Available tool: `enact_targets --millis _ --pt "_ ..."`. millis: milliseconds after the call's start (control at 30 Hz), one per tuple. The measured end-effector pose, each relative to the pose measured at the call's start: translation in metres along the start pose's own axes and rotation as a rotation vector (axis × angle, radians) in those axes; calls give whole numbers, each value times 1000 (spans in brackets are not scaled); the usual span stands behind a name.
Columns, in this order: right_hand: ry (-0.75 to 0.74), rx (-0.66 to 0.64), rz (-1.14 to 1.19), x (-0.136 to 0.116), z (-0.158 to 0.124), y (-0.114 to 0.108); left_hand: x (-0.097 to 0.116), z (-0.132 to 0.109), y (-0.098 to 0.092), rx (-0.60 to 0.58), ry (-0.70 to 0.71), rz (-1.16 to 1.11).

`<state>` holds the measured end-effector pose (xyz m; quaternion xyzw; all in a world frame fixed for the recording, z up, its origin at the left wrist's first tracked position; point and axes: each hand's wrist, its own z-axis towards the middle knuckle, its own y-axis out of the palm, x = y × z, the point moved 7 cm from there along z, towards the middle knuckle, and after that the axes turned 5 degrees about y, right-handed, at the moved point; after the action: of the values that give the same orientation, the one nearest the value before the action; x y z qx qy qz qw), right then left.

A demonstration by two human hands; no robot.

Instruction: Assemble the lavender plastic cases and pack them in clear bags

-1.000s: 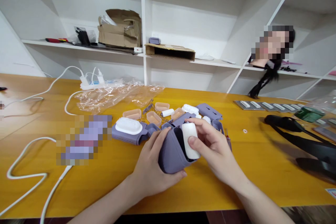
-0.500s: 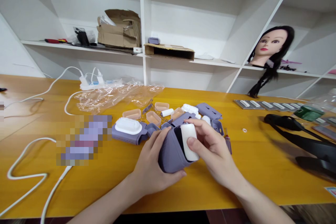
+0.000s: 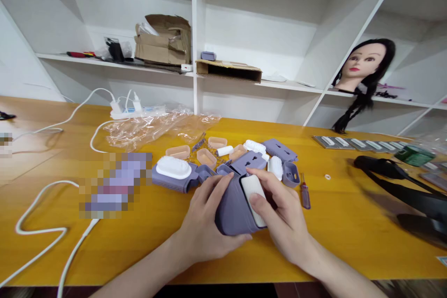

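My left hand (image 3: 204,223) wraps around a purple plastic housing (image 3: 233,209) just above the yellow table (image 3: 157,242). My right hand (image 3: 282,212) grips the housing's other side, thumb pressed on a white ribbed roller (image 3: 252,192) that sits in the housing's opening. Behind my hands lie more purple housings, one of them (image 3: 172,178) fitted with a white ribbed insert (image 3: 173,167), along with loose white rollers (image 3: 274,166) and pink trays (image 3: 178,152).
A small purple-handled screwdriver (image 3: 305,192) lies right of my hands. Crumpled clear plastic (image 3: 153,125), a power strip (image 3: 129,111) and white cables (image 3: 38,223) sit to the left. A black strap (image 3: 401,181) and grey strips (image 3: 352,142) lie right. A mannequin head (image 3: 363,63) stands on the shelf.
The white roller has gone from sticking up out of the housing to lying pressed down in its opening. Both hands have lowered slightly toward the table.
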<state>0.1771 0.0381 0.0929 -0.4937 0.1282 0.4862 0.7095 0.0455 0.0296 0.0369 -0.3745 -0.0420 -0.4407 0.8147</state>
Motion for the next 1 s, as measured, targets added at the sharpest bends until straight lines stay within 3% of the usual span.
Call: enact_targets --millis 133,300,667,833,1000 --pt "-183 93 -132 -14 -5 -3 6 -1 -3 57 72 26" --pt "-314 97 -166 -22 -11 -1 10 -4 -6 125 138 71" --pt "-240 62 -95 -14 -11 1 13 -6 -7 157 163 95" --pt "8 -64 -76 -2 -2 3 12 -4 -4 92 115 62" --pt "329 -205 -7 23 10 9 2 3 6 -52 -84 -73"
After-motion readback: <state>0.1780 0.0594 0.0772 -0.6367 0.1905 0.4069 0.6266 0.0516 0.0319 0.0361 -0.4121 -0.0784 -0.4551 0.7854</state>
